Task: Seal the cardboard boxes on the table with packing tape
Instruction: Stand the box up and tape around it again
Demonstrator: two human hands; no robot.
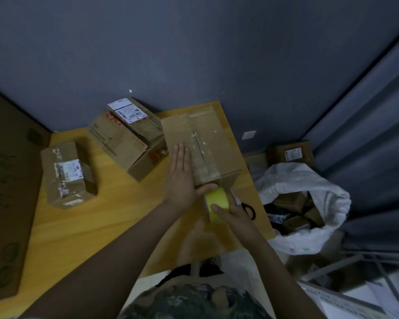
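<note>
Wooden table [78, 226], right side: my left hand [182, 178] lies flat on the box [217, 139]; my right hand [235, 215] grips the tape roll [217, 203] at its near edge. Cardboard probably light, stiff; roll best held by its rim.

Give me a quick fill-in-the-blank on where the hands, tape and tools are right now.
1. The left hand lies flat on ____ of the cardboard box.
2. The right hand grips the packing tape roll, whose colour is ____.
3. The scissors lie on the table just to the ____ of the roll.

Missing words: top; yellow; right.
</note>
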